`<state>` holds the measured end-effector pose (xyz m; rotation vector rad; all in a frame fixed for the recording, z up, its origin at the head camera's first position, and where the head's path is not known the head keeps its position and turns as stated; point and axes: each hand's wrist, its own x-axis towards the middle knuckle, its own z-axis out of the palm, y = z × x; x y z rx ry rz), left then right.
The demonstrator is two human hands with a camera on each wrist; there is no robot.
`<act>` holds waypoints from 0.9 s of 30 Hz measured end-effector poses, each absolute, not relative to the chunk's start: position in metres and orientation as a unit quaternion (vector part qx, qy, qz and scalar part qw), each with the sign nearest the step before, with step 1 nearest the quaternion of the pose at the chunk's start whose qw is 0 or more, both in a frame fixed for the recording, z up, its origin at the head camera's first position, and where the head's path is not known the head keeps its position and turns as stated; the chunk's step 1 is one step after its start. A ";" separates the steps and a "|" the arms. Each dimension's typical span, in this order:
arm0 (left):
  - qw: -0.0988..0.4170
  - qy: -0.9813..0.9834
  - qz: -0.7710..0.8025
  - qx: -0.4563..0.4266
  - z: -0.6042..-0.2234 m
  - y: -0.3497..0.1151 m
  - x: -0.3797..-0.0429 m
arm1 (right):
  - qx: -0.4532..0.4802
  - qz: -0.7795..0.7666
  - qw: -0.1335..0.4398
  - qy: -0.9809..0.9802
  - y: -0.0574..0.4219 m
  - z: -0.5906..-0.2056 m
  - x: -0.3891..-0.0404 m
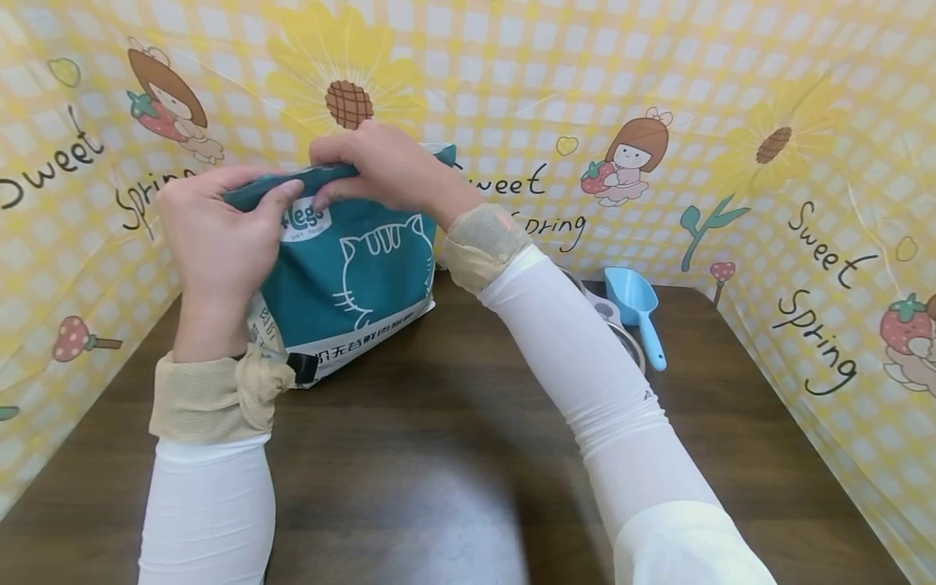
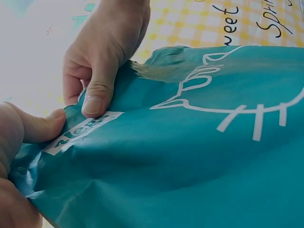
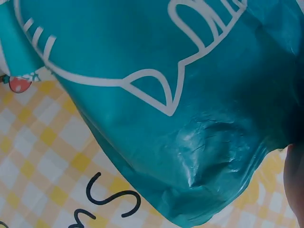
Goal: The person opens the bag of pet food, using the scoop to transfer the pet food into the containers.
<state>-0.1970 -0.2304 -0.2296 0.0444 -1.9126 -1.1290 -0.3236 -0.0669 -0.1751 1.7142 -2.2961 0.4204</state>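
A teal cat food bag (image 1: 314,284) with a white cat outline stands at the back left of the table. Its top edge looks folded over between the two hands. My left hand (image 1: 223,236) grips the left end of that edge, thumb on the front face. Farther along, my right hand (image 1: 387,171) pinches the middle of the edge. In the left wrist view, both thumbs press the bag (image 2: 190,156) beside its white label. The right wrist view is mostly filled by the bag's creased right corner (image 3: 190,166); only a sliver of the right hand (image 3: 294,185) shows there.
A light blue scoop (image 1: 630,296) lies at the back right of the brown wooden table (image 1: 409,455). Next to it, a round metal rim (image 1: 634,345) is partly hidden behind my right forearm. Yellow checked cloth (image 1: 512,73) walls the table at the back and sides.
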 end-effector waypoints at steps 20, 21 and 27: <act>0.424 -0.773 -0.471 0.042 -0.227 -0.232 -0.195 | 0.591 0.222 0.026 -0.776 -0.058 -0.176 -0.340; 0.422 -0.774 -0.470 0.043 -0.228 -0.231 -0.195 | 0.593 0.224 0.027 -0.773 -0.058 -0.177 -0.341; 0.421 -0.776 -0.468 0.039 -0.228 -0.230 -0.195 | 0.596 0.241 0.038 -0.765 -0.058 -0.182 -0.344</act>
